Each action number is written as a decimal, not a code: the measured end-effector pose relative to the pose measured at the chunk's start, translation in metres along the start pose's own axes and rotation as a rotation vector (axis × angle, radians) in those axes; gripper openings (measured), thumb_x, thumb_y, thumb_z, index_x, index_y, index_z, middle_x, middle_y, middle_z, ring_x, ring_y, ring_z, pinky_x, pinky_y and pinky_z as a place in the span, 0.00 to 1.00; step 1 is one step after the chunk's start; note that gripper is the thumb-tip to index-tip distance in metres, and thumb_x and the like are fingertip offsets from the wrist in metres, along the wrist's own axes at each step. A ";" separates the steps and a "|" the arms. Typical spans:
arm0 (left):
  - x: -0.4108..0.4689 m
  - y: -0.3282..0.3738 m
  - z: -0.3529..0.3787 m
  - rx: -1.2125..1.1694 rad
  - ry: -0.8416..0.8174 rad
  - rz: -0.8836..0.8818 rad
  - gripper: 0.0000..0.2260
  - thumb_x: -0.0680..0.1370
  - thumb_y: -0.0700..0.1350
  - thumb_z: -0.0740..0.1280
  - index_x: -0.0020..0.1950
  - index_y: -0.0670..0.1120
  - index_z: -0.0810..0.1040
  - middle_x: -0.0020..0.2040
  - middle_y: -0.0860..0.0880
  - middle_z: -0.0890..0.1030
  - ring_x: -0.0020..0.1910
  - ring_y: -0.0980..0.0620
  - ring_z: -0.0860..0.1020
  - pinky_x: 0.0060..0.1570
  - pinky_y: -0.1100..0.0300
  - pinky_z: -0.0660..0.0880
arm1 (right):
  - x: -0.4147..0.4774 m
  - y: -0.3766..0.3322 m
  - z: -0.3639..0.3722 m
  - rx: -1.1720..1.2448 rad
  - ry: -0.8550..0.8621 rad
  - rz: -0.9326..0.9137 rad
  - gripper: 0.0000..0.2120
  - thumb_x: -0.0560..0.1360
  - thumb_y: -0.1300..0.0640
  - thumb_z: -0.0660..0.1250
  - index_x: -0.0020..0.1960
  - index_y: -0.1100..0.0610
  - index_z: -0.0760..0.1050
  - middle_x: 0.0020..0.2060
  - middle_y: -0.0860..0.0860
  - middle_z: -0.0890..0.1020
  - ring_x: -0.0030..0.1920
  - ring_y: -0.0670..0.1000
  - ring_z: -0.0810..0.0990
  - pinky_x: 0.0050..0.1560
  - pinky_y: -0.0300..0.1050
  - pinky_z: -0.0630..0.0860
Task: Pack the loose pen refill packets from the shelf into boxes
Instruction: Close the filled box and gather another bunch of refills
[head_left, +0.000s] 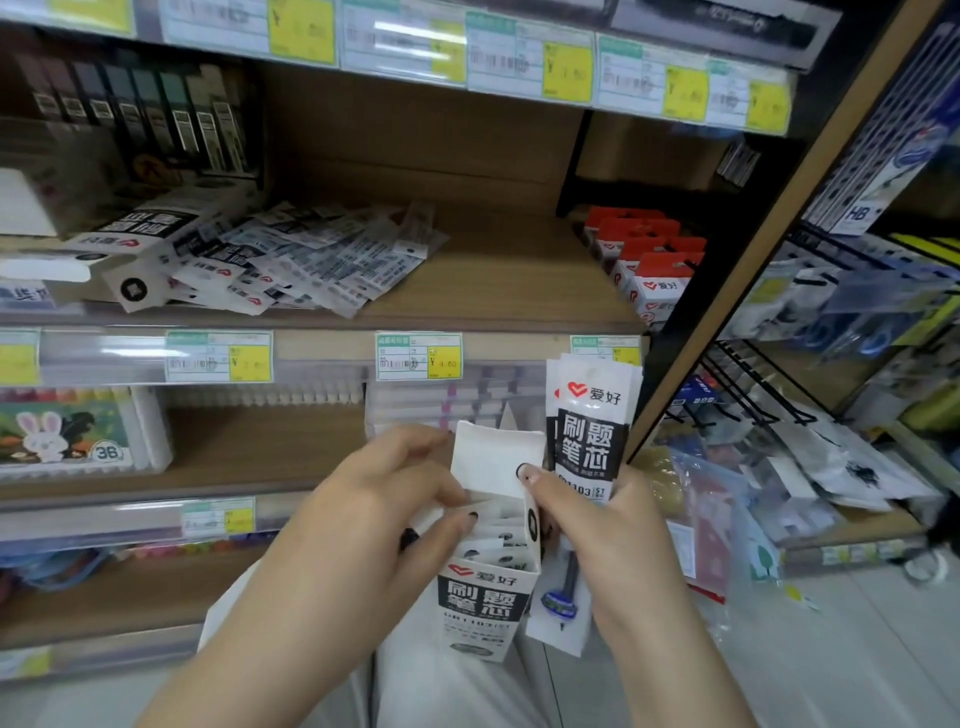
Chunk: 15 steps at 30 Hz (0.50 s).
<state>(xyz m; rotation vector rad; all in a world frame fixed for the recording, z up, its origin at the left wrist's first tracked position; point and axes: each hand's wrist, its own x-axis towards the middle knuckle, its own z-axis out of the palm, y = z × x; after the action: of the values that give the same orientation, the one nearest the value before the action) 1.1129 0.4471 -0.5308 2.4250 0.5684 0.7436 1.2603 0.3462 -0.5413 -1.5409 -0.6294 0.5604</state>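
Note:
A white and black refill box (485, 603) with its top flap up is held in front of me, several packets standing inside it. My left hand (387, 499) grips the box's left side, fingers curled over its open mouth. My right hand (587, 514) holds a small stack of pen refill packets (592, 426) upright next to the box's right side, its thumb pressing on the box flap. On the middle shelf a heap of loose refill packets (311, 260) lies flat, beside an open box (140, 228) lying on its side.
Red-topped boxes (649, 260) stand in a row at the shelf's right end. Price tags (418, 356) line the shelf edges. Marker sets (72, 431) fill the lower shelf. A wire rack with bagged goods (810, 441) juts out on the right.

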 end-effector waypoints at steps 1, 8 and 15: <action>0.000 0.003 -0.001 -0.004 -0.026 -0.003 0.05 0.76 0.49 0.66 0.44 0.51 0.81 0.57 0.61 0.73 0.52 0.64 0.74 0.49 0.76 0.65 | 0.000 0.000 0.001 0.001 0.006 -0.001 0.11 0.64 0.53 0.71 0.42 0.60 0.79 0.39 0.58 0.85 0.44 0.61 0.83 0.49 0.64 0.78; -0.007 0.016 -0.011 0.055 -0.401 -0.156 0.27 0.66 0.75 0.49 0.61 0.69 0.68 0.73 0.67 0.49 0.72 0.65 0.57 0.68 0.64 0.62 | -0.002 0.000 0.001 -0.001 0.111 -0.014 0.10 0.63 0.52 0.71 0.40 0.57 0.79 0.37 0.58 0.84 0.41 0.61 0.84 0.46 0.63 0.79; -0.009 0.027 0.008 0.430 -0.183 -0.080 0.18 0.61 0.53 0.79 0.49 0.54 0.83 0.65 0.36 0.73 0.65 0.28 0.67 0.58 0.31 0.62 | 0.000 0.003 0.008 0.019 0.209 -0.010 0.04 0.62 0.51 0.70 0.37 0.47 0.81 0.33 0.48 0.85 0.38 0.52 0.85 0.44 0.58 0.81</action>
<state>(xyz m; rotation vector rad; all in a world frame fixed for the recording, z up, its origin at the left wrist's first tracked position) 1.1172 0.4187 -0.5239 2.8029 0.8131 0.3875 1.2552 0.3520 -0.5451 -1.5531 -0.4696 0.3900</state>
